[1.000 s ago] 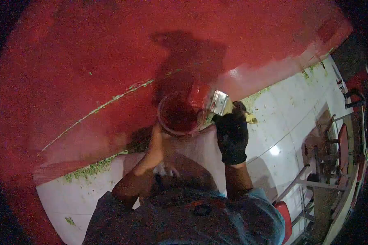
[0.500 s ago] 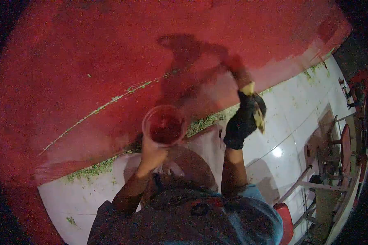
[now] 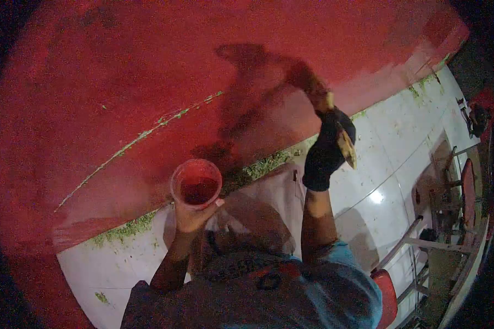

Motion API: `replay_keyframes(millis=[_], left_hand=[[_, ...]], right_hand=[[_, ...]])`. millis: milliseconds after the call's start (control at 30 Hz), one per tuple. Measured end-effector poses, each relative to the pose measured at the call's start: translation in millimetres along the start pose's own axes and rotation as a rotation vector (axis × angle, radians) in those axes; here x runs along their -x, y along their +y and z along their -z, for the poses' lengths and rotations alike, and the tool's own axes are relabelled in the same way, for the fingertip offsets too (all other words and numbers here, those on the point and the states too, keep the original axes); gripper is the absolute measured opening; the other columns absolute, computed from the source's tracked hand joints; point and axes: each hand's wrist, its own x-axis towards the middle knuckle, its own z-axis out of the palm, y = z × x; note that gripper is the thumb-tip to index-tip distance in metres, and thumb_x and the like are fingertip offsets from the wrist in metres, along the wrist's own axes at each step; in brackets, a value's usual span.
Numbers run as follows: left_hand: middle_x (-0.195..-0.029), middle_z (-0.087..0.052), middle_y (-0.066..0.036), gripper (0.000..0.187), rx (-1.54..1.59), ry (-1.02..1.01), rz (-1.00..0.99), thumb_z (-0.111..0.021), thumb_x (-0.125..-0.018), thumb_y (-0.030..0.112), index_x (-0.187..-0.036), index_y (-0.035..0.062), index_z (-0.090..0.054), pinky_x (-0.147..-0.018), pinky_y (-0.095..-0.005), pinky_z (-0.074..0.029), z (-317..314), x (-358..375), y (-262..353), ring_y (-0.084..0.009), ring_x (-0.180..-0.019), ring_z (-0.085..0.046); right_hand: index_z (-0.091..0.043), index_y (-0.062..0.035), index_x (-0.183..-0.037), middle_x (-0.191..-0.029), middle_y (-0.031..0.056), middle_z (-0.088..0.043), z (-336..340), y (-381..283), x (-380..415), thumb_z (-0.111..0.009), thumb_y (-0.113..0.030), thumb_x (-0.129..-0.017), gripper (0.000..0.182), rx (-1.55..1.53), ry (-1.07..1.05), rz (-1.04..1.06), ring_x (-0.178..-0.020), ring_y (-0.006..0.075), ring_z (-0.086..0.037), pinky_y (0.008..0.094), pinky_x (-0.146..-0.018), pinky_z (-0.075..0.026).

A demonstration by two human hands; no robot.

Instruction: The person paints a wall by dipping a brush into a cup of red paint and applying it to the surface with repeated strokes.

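Note:
My bare left hand [image 3: 191,217] is wrapped round a cup [image 3: 196,183] with dark red liquid inside, in front of the lower part of the red wall [image 3: 164,71]. Further right, my right hand [image 3: 331,143], in a black glove, is closed round a brush [image 3: 346,149]. Its pale handle sticks out beside the glove, and its upper end points at the wall's paler, patchy lower band. What the bristles touch is too blurred to tell. My shadow falls on the wall between the two hands.
Green and pale debris [image 3: 269,166] lies along the wall's foot on white floor tiles [image 3: 368,175]. A thin line of debris [image 3: 148,131] crosses the red surface. At the right stand metal-framed furniture [image 3: 433,244] and a red seat [image 3: 386,293].
My left hand and the cup have moved left and down, and the cup's opening shows more sharply. My gloved right hand has shifted slightly up with the brush.

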Motion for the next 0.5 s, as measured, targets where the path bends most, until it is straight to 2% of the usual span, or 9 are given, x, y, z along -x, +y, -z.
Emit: replay_keyframes(millis=[67, 133, 167, 200, 267, 333, 400, 433, 500], left_hand=[[-0.107, -0.053, -0.012, 0.077, -0.031, -0.123, 0.146, -0.082, -0.056, 0.015, -0.117, -0.0001, -0.038, -0.086, -0.0336, -0.042, 4.1, 0.2, 2.9, -0.0218, -0.097, -0.053], [-0.108, -0.052, -0.012, 0.078, 0.006, -0.073, 0.103, -0.081, -0.056, 0.014, -0.118, -0.0001, -0.036, -0.086, -0.0335, -0.042, 1.2, 3.5, -5.3, -0.0222, -0.098, -0.053], [-0.108, -0.052, -0.012, 0.079, 0.043, -0.027, 0.058, -0.081, -0.057, 0.014, -0.119, -0.0001, -0.034, -0.086, -0.0335, -0.042, -0.2, 5.6, -11.2, -0.0225, -0.098, -0.053], [-0.108, -0.052, -0.012, 0.079, 0.039, -0.023, 0.061, -0.081, -0.057, 0.014, -0.119, -0.0001, -0.034, -0.086, -0.0335, -0.042, 3.3, 6.9, -18.9, -0.0225, -0.098, -0.053], [-0.109, -0.051, -0.012, 0.081, -0.167, -0.203, 0.039, -0.081, -0.057, 0.012, -0.120, 0.0002, -0.033, -0.086, -0.0338, -0.042, 14.2, 6.1, -32.3, -0.0226, -0.098, -0.053], [-0.110, -0.051, -0.012, 0.080, -0.147, -0.181, 0.070, -0.081, -0.057, 0.013, -0.120, 0.0004, -0.033, -0.086, -0.0342, -0.042, 13.1, 10.3, -26.9, -0.0227, -0.099, -0.053], [-0.110, -0.051, -0.013, 0.079, -0.122, -0.154, 0.100, -0.081, -0.057, 0.013, -0.119, 0.0006, -0.034, -0.086, -0.0346, -0.042, 13.1, 14.9, -25.4, -0.0227, -0.099, -0.053], [-0.110, -0.050, -0.013, 0.080, -0.126, -0.143, 0.105, -0.081, -0.057, 0.014, -0.119, 0.0006, -0.034, -0.086, -0.0347, -0.042, 13.7, 16.6, -26.4, -0.0229, -0.100, -0.052], [-0.109, -0.050, -0.013, 0.080, -0.129, -0.122, 0.110, -0.082, -0.057, 0.014, -0.119, 0.0007, -0.034, -0.087, -0.0347, -0.042, 12.9, 18.7, -23.1, -0.0231, -0.100, -0.052]], right_hand=[[-0.050, -0.0022, -0.117, -0.117, 0.0147, -0.051, 19.0, -29.8, -14.6, -0.041, -0.004, -0.086, 0.033, -0.251, -0.093, -0.045, -0.111, 0.0262, -0.044, 0.0342, -0.098, -0.029], [-0.055, -0.0034, -0.098, -0.097, 0.0136, -0.054, -14.6, -66.7, -3.3, -0.047, -0.015, -0.085, 0.019, -0.318, -0.157, -0.293, -0.089, 0.0258, -0.051, 0.0349, -0.077, -0.041], [-0.056, -0.0049, -0.095, -0.087, 0.0130, -0.055, -28.6, -72.3, 12.3, -0.048, -0.017, -0.084, 0.018, -0.368, -0.067, 0.040, -0.083, 0.0273, -0.052, 0.0355, -0.075, -0.041], [-0.057, -0.0049, -0.093, -0.084, 0.0116, -0.055, -19.4, -110.4, 3.6, -0.048, -0.019, -0.084, 0.018, -0.371, -0.428, -0.306, -0.080, 0.0278, -0.052, 0.0363, -0.073, -0.041], [-0.057, -0.0046, -0.098, -0.090, 0.0120, -0.057, -14.0, -145.9, 4.8, -0.048, -0.023, -0.085, 0.024, -0.666, -0.610, -0.074, -0.080, 0.0282, -0.052, 0.0364, -0.072, -0.041], [-0.056, -0.0054, -0.101, -0.094, 0.0132, -0.057, -3.8, -151.8, -11.0, -0.047, -0.023, -0.086, 0.025, -0.646, -0.836, -0.222, -0.083, 0.0279, -0.053, 0.0362, -0.073, -0.041], [-0.055, -0.0055, -0.111, -0.104, 0.0115, -0.057, 11.4, -164.3, -52.1, -0.040, -0.022, -0.091, 0.030, -0.114, -1.221, -0.470, -0.090, 0.0246, -0.053, 0.0339, -0.081, -0.042], [-0.055, -0.0055, -0.111, -0.104, 0.0115, -0.057, -0.8, -141.7, -29.7, -0.040, -0.022, -0.091, 0.030, -0.114, -1.229, -0.461, -0.090, 0.0246, -0.053, 0.0339, -0.081, -0.042], [-0.054, -0.0044, -0.109, -0.103, 0.0094, -0.057, -19.5, -86.3, 12.7, -0.041, -0.017, -0.090, 0.027, -0.404, -0.713, -0.498, -0.091, 0.0205, -0.053, 0.0316, -0.082, -0.042]])
